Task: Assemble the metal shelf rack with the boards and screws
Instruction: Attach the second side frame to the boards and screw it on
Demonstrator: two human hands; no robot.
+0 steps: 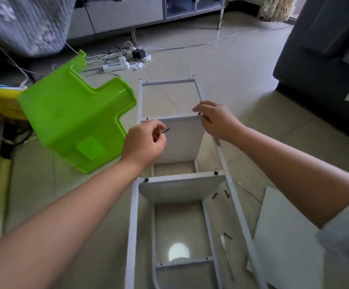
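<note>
A white metal shelf rack [135, 215] lies on its side on the tiled floor, running away from me. Two white boards stand between its rails: a near board [179, 188] and a far board [182, 140]. My left hand [144, 142] pinches a small dark screw [166, 130] above the far board's left end. My right hand [215, 119] grips the right rail at the far board's top right corner. Loose black screws [221, 195] lie on the floor inside the frame, with another [227, 236] nearer me.
A green plastic stool [75, 122] lies tipped on its side left of the rack. A spare white board [284, 247] lies on the floor at right. Power strips and cables [117, 64] sit behind. A dark sofa [326, 38] stands at the far right.
</note>
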